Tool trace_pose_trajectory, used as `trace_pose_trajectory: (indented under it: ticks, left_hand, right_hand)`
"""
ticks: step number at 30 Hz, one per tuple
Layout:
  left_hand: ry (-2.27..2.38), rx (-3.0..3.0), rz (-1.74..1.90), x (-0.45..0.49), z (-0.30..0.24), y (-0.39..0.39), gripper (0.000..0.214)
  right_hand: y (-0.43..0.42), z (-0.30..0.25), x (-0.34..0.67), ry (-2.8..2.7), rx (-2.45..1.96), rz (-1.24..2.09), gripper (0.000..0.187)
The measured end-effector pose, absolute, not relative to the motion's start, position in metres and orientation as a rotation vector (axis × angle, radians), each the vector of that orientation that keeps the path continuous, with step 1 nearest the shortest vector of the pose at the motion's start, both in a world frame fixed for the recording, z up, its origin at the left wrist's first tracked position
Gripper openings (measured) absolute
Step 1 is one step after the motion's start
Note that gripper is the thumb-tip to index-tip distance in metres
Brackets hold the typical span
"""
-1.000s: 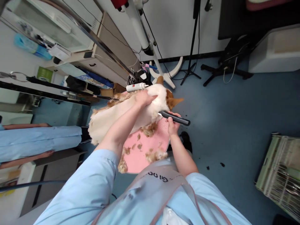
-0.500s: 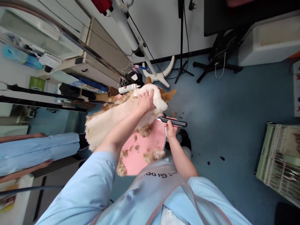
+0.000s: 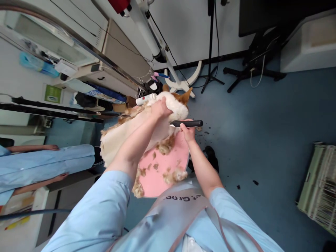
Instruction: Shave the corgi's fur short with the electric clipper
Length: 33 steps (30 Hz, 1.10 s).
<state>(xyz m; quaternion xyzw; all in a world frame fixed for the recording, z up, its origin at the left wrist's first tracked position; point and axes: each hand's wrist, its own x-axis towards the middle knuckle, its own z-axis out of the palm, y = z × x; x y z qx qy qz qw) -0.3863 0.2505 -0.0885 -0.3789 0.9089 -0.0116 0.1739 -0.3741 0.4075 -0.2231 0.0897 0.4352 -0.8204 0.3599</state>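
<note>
dog point(image 3: 124, 130) on pink table point(image 3: 154, 183), blue floor point(image 3: 252, 140)

A blue floor point(image 3: 252, 140) is stretching past the right edge of the pink table point(image 3: 162, 161), catching a soft patch of light. Beyond the far edge, a pale wall point(image 3: 183, 31) is rising behind a white stand point(image 3: 147, 29) and a thin black tripod point(image 3: 210, 42). Out past the far right corner, a black furniture base point(image 3: 258, 64) is standing near a whitish bin point(image 3: 307, 49). A wire cage point(image 3: 319, 189) is sitting well off the right edge, while a beige cabinet point(image 3: 123, 43) is standing beyond the far left corner.
</note>
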Motion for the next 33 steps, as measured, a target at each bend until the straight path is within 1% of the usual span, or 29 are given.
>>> trace_pose_trajectory:
  ticks: [4,9,12,16,18,23,25,28,29,31,33]
  left_hand:
    - [2.576,-1.114,-0.043,-0.389,-0.097,0.244,0.075]
    - [2.572,-1.130,-0.017,-0.391,-0.103,0.238,0.068]
    - [2.559,-1.158,-0.013,-0.393,-0.103,0.236,0.067]
    - [2.542,-1.189,-0.014,-0.394,-0.104,0.235,0.067]
    - [2.543,-1.185,-0.010,-0.394,-0.105,0.234,0.068]
    - [2.538,-1.184,0.002,-0.393,-0.104,0.234,0.071]
    - [2.544,-1.181,0.011,-0.393,-0.104,0.235,0.071]
    - [2.559,-1.181,0.014,-0.392,-0.104,0.236,0.068]
    - [2.559,-1.186,0.010,-0.392,-0.104,0.236,0.068]
    - [2.554,-1.191,0.001,-0.392,-0.104,0.235,0.067]
    - [2.550,-1.182,0.001,-0.392,-0.103,0.234,0.066]
  right_hand:
    - [0.402,-0.226,-0.384,1.283,0.218,-2.299,0.036]
    - [0.390,-0.225,-0.391,1.356,0.006,-2.151,0.029]
    - [0.390,-0.226,-0.391,1.350,-0.080,-2.076,0.028]
    - [0.387,-0.224,-0.393,1.382,0.105,-2.205,0.029]
    - [0.385,-0.223,-0.393,1.394,0.102,-2.225,0.028]
    - [0.390,-0.223,-0.392,1.342,-0.170,-2.007,0.024]
    - [0.391,-0.221,-0.394,1.334,-0.111,-2.039,0.025]
    - [0.383,-0.217,-0.398,1.379,0.082,-2.187,0.026]
    - [0.380,-0.215,-0.400,1.392,0.075,-2.200,0.026]
    - [0.379,-0.214,-0.400,1.375,-0.087,-2.131,0.026]
    - [0.385,-0.216,-0.400,1.299,-0.277,-1.992,0.026]
